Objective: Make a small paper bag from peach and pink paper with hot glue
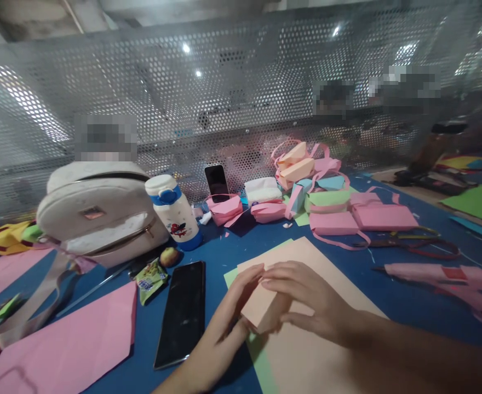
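From my remote seat, I saw the folded peach paper piece (259,305) at lower centre of the frame, between the two hands and touched by both, so neither was clearly nearer. The left hand (220,323) was partly closed on its left side, fingers along the upper edge and thumb low; the right hand (319,298) arched over its right side, half curled, fingertips and thumb against the paper. Its long axis (the fingers hid much of it) I could not tell. Beneath lay a peach sheet (319,262) over a green sheet (265,369) on the blue bench (224,246). At upper left, the backpack (105,205) and lidded bottle (177,213) hid their contents; near upper centre, the pink paper bag (227,209) had a phone (216,179) upright behind it, its inside unreadable.
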`<state>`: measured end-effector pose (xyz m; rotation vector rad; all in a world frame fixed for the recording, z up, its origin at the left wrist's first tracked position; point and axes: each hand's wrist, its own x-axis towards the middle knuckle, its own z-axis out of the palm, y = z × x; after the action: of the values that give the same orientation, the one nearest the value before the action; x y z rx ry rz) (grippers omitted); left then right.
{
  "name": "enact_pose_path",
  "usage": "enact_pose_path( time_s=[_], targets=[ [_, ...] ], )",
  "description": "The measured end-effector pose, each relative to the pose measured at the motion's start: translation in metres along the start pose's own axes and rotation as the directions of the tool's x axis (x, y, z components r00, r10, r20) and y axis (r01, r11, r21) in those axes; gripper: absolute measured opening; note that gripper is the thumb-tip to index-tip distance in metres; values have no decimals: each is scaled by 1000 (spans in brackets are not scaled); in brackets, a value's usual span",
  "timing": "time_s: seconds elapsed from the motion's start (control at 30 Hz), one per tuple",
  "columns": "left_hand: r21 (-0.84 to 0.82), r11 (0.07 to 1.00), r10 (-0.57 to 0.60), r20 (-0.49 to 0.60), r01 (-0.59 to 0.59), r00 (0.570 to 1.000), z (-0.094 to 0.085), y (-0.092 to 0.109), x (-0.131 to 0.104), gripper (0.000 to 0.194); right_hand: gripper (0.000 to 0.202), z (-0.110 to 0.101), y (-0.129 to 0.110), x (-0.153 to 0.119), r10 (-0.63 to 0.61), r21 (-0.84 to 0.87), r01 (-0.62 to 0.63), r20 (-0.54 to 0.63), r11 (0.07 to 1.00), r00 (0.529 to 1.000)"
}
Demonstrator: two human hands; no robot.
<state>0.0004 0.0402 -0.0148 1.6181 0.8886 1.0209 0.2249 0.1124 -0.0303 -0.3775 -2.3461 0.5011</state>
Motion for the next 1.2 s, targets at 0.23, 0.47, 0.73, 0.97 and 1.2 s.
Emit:
enact_pose_path(
  time_s=[0.23, 0.47, 0.73, 0.97, 1.2],
  targets=[
    [343, 931, 159, -75, -124, 985, -3, 1, -1, 43, 33, 4, 10, -2, 142, 108, -134, -66, 985, 988],
    [720, 662, 198, 103, -210, 975, 0, -4, 1, 61, 32, 5, 12, -3, 274, 170, -267, -15, 948, 962],
    [709, 687, 199, 25, -157, 980, 0, -13, -3, 57, 44, 5, 11, 1, 524, 433, -494, 57, 754, 850],
    [433, 897, 79, -344, 83, 936, 20, -22, -6, 63, 54, 18, 12, -7, 619, 630, -514, 66, 582, 782],
    [259, 964, 34, -354, 63, 935, 19, -26, -2, 70, 63, 29, -9, -13, 642, 654, -539, 105, 531, 760]
  ],
)
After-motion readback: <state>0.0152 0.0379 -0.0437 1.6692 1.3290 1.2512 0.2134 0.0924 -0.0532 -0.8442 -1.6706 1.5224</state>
